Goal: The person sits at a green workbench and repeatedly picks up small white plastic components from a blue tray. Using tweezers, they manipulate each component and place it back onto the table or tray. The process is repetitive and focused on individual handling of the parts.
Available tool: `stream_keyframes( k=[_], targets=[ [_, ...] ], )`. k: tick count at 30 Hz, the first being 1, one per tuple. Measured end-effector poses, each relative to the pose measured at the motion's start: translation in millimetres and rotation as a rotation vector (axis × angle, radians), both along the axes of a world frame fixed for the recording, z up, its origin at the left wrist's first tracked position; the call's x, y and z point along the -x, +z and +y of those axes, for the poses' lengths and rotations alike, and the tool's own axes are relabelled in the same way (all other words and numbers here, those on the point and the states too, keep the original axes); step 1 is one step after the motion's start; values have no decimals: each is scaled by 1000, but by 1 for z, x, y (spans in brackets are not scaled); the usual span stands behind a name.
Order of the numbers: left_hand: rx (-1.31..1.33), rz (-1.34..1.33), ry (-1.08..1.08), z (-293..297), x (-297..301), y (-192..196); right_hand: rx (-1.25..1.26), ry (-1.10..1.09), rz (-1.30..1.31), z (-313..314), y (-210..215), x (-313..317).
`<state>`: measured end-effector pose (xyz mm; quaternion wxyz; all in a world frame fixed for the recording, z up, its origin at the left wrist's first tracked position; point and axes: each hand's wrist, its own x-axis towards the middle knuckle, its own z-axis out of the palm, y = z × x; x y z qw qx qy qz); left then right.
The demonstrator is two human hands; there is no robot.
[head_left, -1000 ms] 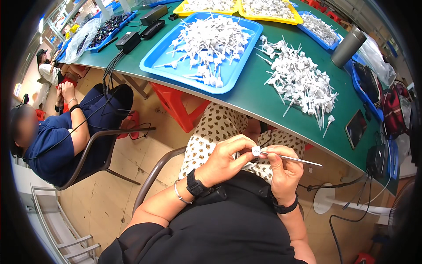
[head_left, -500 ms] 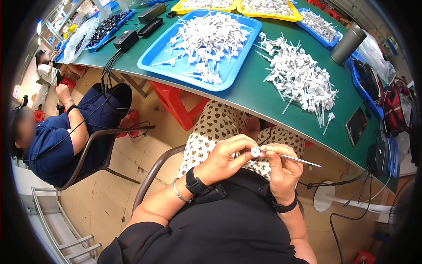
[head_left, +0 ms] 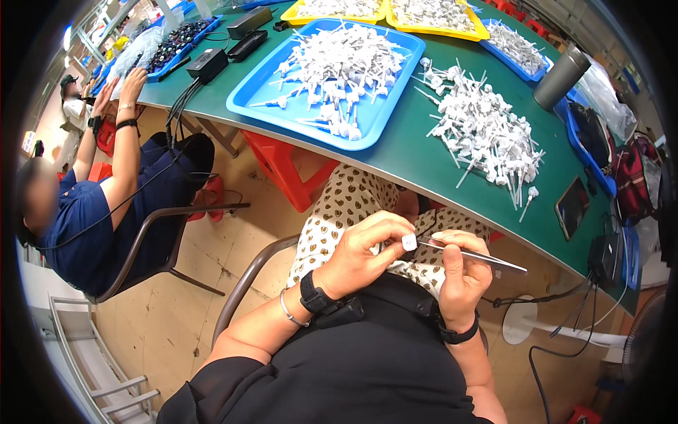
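while the left hand (head_left: 369, 249) pinches a small white piece (head_left: 409, 242), the right hand (head_left: 466, 274), close beside it, grips a slim metal tool (head_left: 507, 266); beyond them i see white parts (head_left: 487, 131) heaped up.

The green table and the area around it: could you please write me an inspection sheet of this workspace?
Surface: green table, with white parts lying directly on it in a loose pile.
Work pieces: many more white parts with thin stems in a large blue tray; yellow trays behind it are also filled.
Clutter: grey bottle and phone toward the right.
Left grip: left hand pinches a small white piece.
Right grip: right hand holds a slim, tweezer-like metal tool.
Cables: black cables hang over the table edge from a black box.
Surroundings: seated co-worker at left, arms raised; red stool under the table.
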<state>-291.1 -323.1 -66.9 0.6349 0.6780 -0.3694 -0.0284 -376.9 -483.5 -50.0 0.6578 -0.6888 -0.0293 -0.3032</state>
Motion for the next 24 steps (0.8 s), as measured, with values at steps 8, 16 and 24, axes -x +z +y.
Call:
stream_keyframes(
  k=[8, 16, 24],
  targets=[
    [83, 390, -101, 2, 3, 2, 37, 217, 323, -3, -10, -10],
    [252, 1080, -284, 3, 1, 18, -28, 274, 517, -4, -6, -6],
    [368, 1229, -415, 13, -9, -9, 513, 134, 244, -5, -12, -12]
  ],
)
